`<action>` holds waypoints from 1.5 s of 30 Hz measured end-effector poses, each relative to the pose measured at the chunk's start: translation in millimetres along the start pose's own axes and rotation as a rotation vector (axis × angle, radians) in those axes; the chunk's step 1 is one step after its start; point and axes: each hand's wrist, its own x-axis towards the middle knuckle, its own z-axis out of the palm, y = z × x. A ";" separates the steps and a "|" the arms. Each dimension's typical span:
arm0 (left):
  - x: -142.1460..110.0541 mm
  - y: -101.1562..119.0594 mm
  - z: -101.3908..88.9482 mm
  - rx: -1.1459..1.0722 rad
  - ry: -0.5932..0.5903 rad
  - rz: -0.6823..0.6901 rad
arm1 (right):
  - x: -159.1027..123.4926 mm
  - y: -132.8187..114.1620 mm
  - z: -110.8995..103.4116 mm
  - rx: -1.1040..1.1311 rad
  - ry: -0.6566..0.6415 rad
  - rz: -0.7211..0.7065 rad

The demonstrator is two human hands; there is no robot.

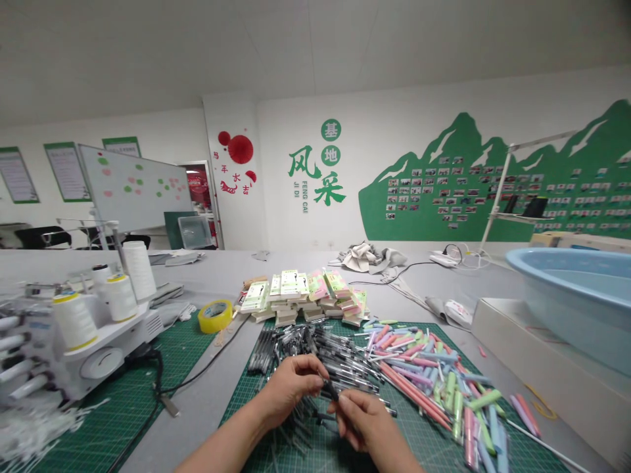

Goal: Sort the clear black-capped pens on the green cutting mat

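My left hand (290,387) and my right hand (367,420) meet low in the middle of the view, above a green cutting mat (345,453). Both pinch the same black pen (331,391), the left at its upper end and the right at its lower end. Just beyond them lies a heap of several black pens (305,351). To the right of the hands spreads a pile of pastel pink, green and blue pen barrels (434,381). Behind the pens sit stacks of small flat packets (305,295).
A sewing machine with white thread cones (89,328) stands on a second green mat at the left, its cable running across the table. A yellow tape roll (215,316) lies by the packets. A light-blue basin (576,295) rests on a white box at the right. Cloth and a power strip lie further back.
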 end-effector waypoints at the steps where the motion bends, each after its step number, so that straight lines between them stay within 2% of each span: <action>1: -0.2 -0.2 0.0 -0.013 0.000 -0.004 | 0.5 0.9 0.3 0.019 0.001 -0.007; 5: -0.5 -0.5 1.3 -0.042 -0.012 -0.007 | 0.3 1.9 -0.5 0.079 0.066 -0.047; 9: -1.5 2.1 2.7 -0.068 -0.030 0.000 | -3.7 -2.2 -0.6 0.021 -0.045 -0.015; 12: -2.3 3.1 2.6 -0.075 -0.043 0.007 | -5.6 -5.1 2.5 0.062 -0.109 0.024; 17: -1.1 0.4 2.1 -0.075 -0.037 0.020 | -4.5 -5.3 3.8 0.108 -0.017 -0.018; 25: -4.0 -0.5 7.9 -0.061 -0.018 0.015 | -7.2 -9.5 5.6 0.129 -0.001 -0.023; 29: -4.5 -4.0 15.3 0.027 -0.076 0.018 | -7.9 -11.4 7.9 0.157 -0.029 -0.030; 31: -2.2 -3.7 14.2 0.035 -0.041 0.039 | -7.6 -11.5 8.4 0.157 -0.033 -0.020; 35: 3.3 0.7 3.2 -0.061 0.138 0.068 | -6.7 -9.9 8.3 0.063 -0.033 0.037; 37: 3.2 1.5 0.5 -0.091 0.160 0.051 | -6.8 -8.9 8.4 -0.014 -0.029 0.064; 43: -4.0 -5.1 16.3 0.017 -0.035 -0.038 | -8.4 -9.3 12.0 -0.116 -0.030 0.076; 45: -2.0 -4.1 14.5 0.056 -0.030 -0.038 | -8.3 -9.7 12.8 -0.147 -0.018 0.073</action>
